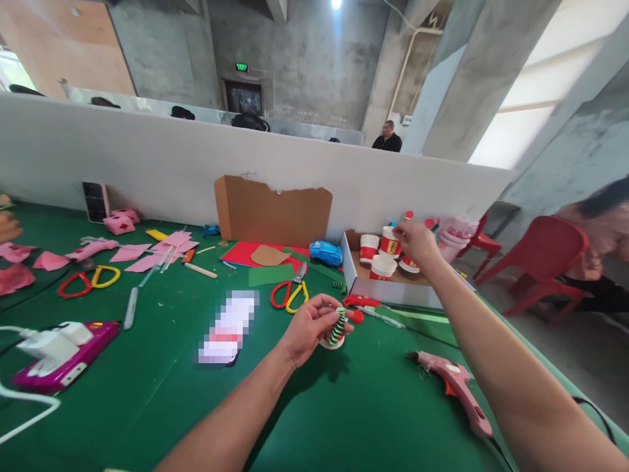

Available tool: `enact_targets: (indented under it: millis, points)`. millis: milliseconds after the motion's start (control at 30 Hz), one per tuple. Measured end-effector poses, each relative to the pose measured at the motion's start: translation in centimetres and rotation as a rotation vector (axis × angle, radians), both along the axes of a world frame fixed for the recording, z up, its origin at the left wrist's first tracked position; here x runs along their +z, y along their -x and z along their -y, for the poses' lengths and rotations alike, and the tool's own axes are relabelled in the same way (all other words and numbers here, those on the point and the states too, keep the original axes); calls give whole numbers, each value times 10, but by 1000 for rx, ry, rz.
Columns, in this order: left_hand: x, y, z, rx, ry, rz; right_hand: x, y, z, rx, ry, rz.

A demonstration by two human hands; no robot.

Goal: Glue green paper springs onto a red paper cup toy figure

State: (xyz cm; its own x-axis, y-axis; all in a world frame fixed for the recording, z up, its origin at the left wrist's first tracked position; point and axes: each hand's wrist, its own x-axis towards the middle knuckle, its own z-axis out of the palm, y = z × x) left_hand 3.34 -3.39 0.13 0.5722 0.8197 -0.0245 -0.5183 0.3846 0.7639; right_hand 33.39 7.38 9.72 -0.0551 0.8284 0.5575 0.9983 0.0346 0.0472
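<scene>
My left hand (314,328) is closed around a small paper craft, whose green zigzag-folded paper strip (337,328) shows at the fingertips. A round red piece (357,316) sticks out beside it, and a white round rim shows below; the fingers hide the rest. Over the white cardboard box (393,292), my right hand (420,244) pinches at the rim of a red and white paper cup (390,242). Another such cup (369,249) stands to its left, and one more (382,267) is in front. A further cup (409,263) is partly under my right hand.
A pink glue gun (457,387) lies at right. Scissors (291,292), a red-handled cutter (362,301), a phone (228,328) and a blue toy car (325,253) surround the left hand. A purple power strip (73,360) sits left. A white partition (171,157) rises behind.
</scene>
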Motion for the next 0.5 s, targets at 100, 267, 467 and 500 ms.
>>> enact_targets:
  millis: [100,267,467,500]
  points:
    - [-2,-1,0,2,-7,-11,-19,-3,13,-21,65,-29]
    - [-6,0,0,14,-9,-20,-36,-8,18,-24,143,-47]
    - [-4,1,0,8,4,-18,-27,-17,-7,-21,252,-67]
    - [-3,1,1,4,6,-25,-24,-17,-19,-57,236,-73]
